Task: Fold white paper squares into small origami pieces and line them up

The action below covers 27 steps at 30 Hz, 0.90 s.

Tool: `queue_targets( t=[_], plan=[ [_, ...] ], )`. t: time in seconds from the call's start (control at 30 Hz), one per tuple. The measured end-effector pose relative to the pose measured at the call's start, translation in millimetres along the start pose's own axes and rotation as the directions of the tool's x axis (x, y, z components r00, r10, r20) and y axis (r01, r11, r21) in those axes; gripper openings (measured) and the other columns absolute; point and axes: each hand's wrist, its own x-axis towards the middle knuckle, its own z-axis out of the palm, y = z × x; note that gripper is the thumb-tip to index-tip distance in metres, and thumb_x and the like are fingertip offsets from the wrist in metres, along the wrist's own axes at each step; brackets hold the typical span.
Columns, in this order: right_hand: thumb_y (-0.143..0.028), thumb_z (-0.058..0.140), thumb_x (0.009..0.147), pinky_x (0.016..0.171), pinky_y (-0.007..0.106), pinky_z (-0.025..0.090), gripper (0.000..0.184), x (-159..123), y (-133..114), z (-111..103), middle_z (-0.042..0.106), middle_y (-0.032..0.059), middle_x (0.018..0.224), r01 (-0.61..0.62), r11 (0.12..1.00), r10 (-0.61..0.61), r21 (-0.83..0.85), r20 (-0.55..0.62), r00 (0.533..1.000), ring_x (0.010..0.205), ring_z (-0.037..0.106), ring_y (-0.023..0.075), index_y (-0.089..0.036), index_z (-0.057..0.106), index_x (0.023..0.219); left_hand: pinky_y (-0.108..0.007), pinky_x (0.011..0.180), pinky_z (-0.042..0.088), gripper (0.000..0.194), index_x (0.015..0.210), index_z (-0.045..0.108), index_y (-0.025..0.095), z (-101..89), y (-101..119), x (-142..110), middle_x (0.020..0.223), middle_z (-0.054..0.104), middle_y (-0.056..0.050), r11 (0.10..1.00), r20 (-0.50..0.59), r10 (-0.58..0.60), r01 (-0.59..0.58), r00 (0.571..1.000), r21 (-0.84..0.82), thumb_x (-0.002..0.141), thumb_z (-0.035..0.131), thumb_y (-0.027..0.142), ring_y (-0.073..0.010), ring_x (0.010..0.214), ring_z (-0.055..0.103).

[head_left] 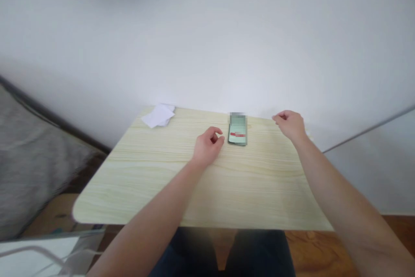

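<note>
A flat, upright-lying rectangle that looks like a phone [237,132] rests near the back middle of the table, its pale green face blurred into blocks with a red band across it. Just left of it is my left hand [209,145], fingers loosely curled, thumb and forefinger apart with nothing between them. My right hand [289,125] is over the table's back right corner, thumb and fingers pinched together; anything between them is too small to make out. Several white sheets of paper [158,115] lie in a loose pile at the back left corner.
The pale wood-grain table [136,182] stands against a white wall [207,43]. Grey fabric [35,160] hangs or lies to the left, with a cardboard box [52,214] below. A white cable [32,249] runs at the lower left. My legs [259,253] are under the front edge.
</note>
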Motion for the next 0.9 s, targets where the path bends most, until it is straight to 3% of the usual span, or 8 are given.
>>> queue_targets(
  t=[0.17, 0.27, 0.37, 0.43, 0.57, 0.73, 0.9],
  plan=[
    [-0.045, 0.066, 0.08, 0.068, 0.033, 0.047, 0.028, -53, -38, 61, 0.074, 0.0046, 0.072, -0.106, 0.962, 0.078, 0.253, 0.118, 0.99, 0.067, 0.066, 0.0212, -0.02, 0.076, 0.083, -0.032, 0.077, 0.047, 0.013, 0.096, 0.065, 0.023, -23.2, -9, 8, 0.074, 0.064, 0.0, 0.972, -0.195, 0.029, 0.017, 0.98, 0.233, 0.085, 0.059, 0.024, -0.018, 0.077, 0.06],
    [-0.043, 0.065, 0.081, 0.069, 0.033, 0.045, 0.025, -67, -48, 75, 0.075, 0.0053, 0.078, -0.118, 0.966, 0.114, 0.229, 0.033, 0.993, 0.073, 0.066, 0.0225, -0.02, 0.077, 0.084, -0.037, 0.09, 0.047, 0.013, 0.096, 0.067, 0.022, -49.3, -12, 16, 0.09, 0.07, -0.004, 0.93, -0.203, 0.096, -0.015, 0.974, 0.367, 0.084, 0.061, 0.023, -0.0229, 0.093, 0.061],
    [-0.043, 0.064, 0.082, 0.07, 0.034, 0.044, 0.026, -71, -48, 77, 0.075, 0.0059, 0.08, -0.089, 0.971, 0.097, 0.22, -0.025, 0.995, 0.074, 0.065, 0.0228, -0.02, 0.077, 0.085, -0.042, 0.102, 0.043, 0.015, 0.095, 0.07, 0.024, -90.3, -21, 32, 0.11, 0.069, -0.006, 0.847, -0.194, 0.132, -0.009, 0.972, 0.531, 0.081, 0.067, 0.026, -0.028, 0.112, 0.058],
    [-0.043, 0.063, 0.083, 0.071, 0.034, 0.044, 0.027, -71, -47, 75, 0.075, 0.0058, 0.08, -0.082, 0.969, 0.091, 0.231, -0.029, 0.995, 0.074, 0.064, 0.0226, -0.02, 0.076, 0.086, -0.045, 0.103, 0.043, 0.02, 0.1, 0.071, 0.026, -121.4, -31, 45, 0.119, 0.067, -0.008, 0.779, -0.238, 0.081, 0.088, 0.968, 0.621, 0.08, 0.068, 0.03, -0.0309, 0.119, 0.056],
    [-0.042, 0.064, 0.083, 0.07, 0.033, 0.043, 0.025, -72, -48, 74, 0.073, 0.0043, 0.076, -0.084, 0.968, 0.092, 0.238, -0.023, 0.995, 0.071, 0.063, 0.0218, -0.02, 0.076, 0.085, -0.048, 0.095, 0.045, 0.032, 0.101, 0.073, 0.026, -166.3, -55, 71, 0.122, 0.069, -0.011, 0.634, -0.263, -0.169, 0.309, 0.95, 0.709, 0.075, 0.073, 0.044, -0.0374, 0.121, 0.056],
    [-0.041, 0.065, 0.082, 0.067, 0.033, 0.042, 0.021, -73, -46, 75, 0.07, 0.002, 0.07, -0.084, 0.965, 0.091, 0.247, -0.016, 0.996, 0.067, 0.062, 0.0207, -0.022, 0.075, 0.082, -0.046, 0.086, 0.046, 0.041, 0.099, 0.075, 0.025, -174.0, -68, 86, 0.109, 0.074, -0.014, 0.56, -0.243, -0.258, 0.349, 0.935, 0.751, 0.072, 0.072, 0.056, -0.0358, 0.105, 0.064],
    [-0.041, 0.065, 0.082, 0.07, 0.033, 0.044, 0.024, -74, -46, 74, 0.072, 0.0031, 0.073, -0.091, 0.953, 0.097, 0.288, -0.008, 0.995, 0.07, 0.063, 0.0213, -0.021, 0.076, 0.085, -0.05, 0.088, 0.045, 0.045, 0.101, 0.075, 0.026, -168.1, -66, 86, 0.108, 0.075, -0.015, 0.491, -0.25, -0.232, 0.335, 0.94, 0.804, 0.077, 0.064, 0.062, -0.0383, 0.105, 0.065]
  ],
)
